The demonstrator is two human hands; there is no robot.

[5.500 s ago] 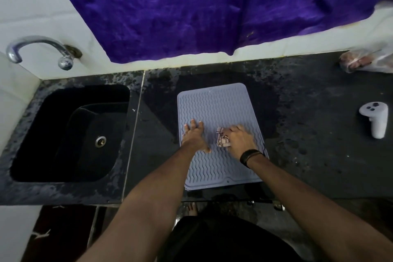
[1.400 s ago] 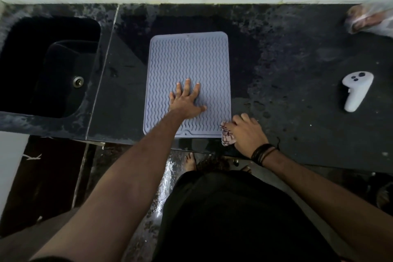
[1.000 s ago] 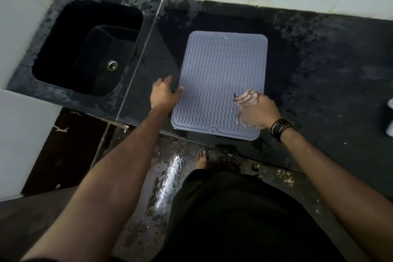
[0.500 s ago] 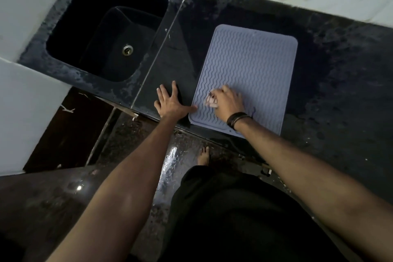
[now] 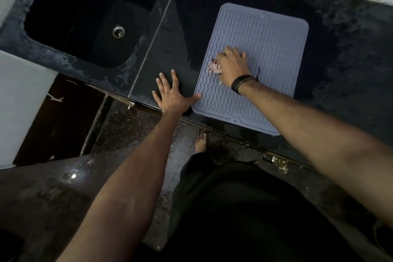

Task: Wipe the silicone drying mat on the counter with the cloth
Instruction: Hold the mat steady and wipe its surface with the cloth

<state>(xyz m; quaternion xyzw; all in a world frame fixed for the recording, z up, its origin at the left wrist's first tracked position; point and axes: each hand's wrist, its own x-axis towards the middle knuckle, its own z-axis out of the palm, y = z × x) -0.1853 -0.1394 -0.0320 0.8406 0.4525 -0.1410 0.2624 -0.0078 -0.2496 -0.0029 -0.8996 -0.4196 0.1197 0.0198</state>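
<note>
Nearest the camera, dark clothing [image 5: 255, 219] fills the lower middle of the view, with one bare foot [image 5: 201, 141] on the speckled floor [image 5: 131, 134] just ahead of it, close under the front edge of the worktop [image 5: 350, 83]. Both bare forearms reach up and away from there. The left hand [image 5: 173, 97] lies flat, palm down, on the dark worktop near its front edge, its fingers [image 5: 175, 76] released and spread toward twelve o'clock, while the thumb stretches toward three o'clock and its tip touches the left edge of the silicone drying mat [image 5: 276, 49]. The mat, a pale grey-blue rectangle with wavy ridges, lies flat on the worktop with its long sides running away from the person and its near edge close to the worktop's front edge. On the mat's left half, at about one o'clock from the left hand, the right hand [image 5: 232, 64] presses down with its fingers clenched on the cloth [image 5: 213, 67], a small crumpled pinkish wad that sticks out at the hand's nine o'clock side and touches the mat. A dark band [image 5: 241, 83] circles the right wrist. Farther off, at about ten o'clock from the mat, a black sink [image 5: 53, 34] is sunk into the worktop, with a metal drain [image 5: 118, 31] in its floor.
</note>
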